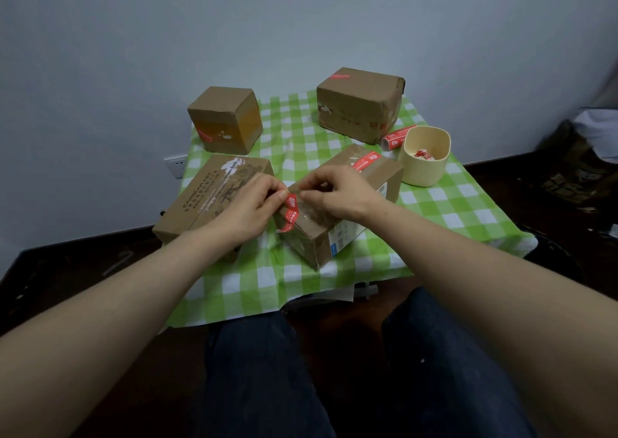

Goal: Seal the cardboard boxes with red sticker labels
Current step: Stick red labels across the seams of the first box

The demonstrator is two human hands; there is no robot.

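Note:
A long cardboard box (337,233) lies at an angle in the middle of the green checked table. One red sticker label (366,161) is stuck across its far end. My left hand (247,208) pinches the top of a second red sticker label (290,213), which hangs curled over the box's near end. My right hand (337,192) is on the box top just right of that label, fingertips pinched at its upper end. Whether the label is stuck down I cannot tell.
Three more cardboard boxes stand around: a flat printed one (204,203) under my left wrist, a cube (225,120) at the back left, a bigger one (359,103) at the back right. A cream cup (424,160) with paper scraps and a red sticker pack (398,136) sit right.

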